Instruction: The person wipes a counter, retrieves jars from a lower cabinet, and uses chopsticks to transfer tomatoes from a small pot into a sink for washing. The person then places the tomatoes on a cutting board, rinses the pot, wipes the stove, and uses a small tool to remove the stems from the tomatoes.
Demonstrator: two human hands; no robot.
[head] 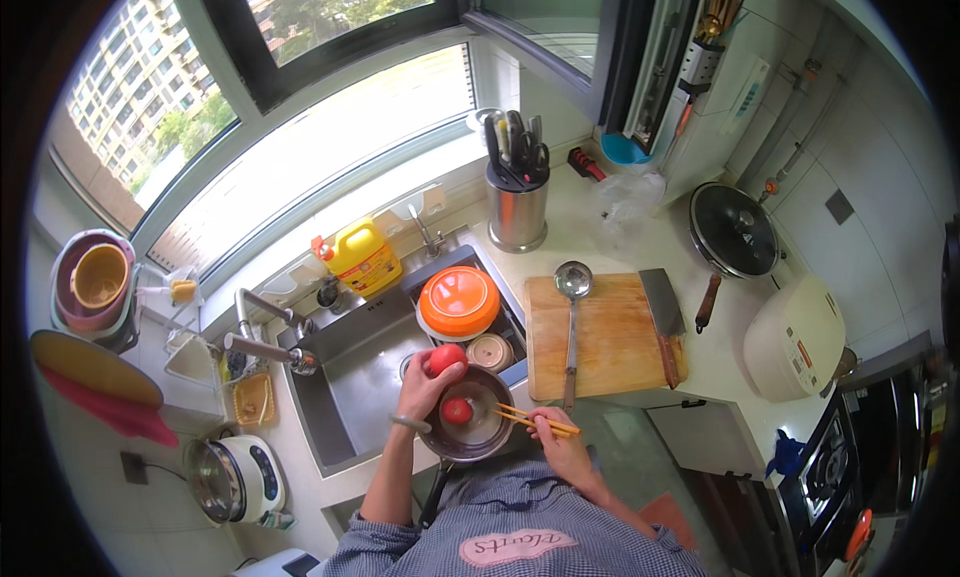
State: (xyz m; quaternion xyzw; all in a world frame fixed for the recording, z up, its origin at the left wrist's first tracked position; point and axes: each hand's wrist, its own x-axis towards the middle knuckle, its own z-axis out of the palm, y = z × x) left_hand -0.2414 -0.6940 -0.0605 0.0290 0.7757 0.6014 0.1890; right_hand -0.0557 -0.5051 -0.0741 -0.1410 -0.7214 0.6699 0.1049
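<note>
My left hand (425, 388) grips a red tomato (448, 359) over the far left rim of a metal saucepan (474, 448). A second tomato (456, 410) sits inside the pan, which appears to hold some liquid. In my right hand (561, 443) is a pair of wooden chopsticks (536, 419), their tips reaching over the pan's right rim. The pan stands at the front edge of the sink (352, 397), with its dark handle (433, 498) pointing toward me.
Right of the sink, a wooden cutting board (611, 337) carries a ladle (573, 292) and a cleaver (664, 314). Behind it stands a knife block (517, 206). An orange lidded bowl (459, 301) is in the sink's right part. The faucet (270, 348) rises on the left.
</note>
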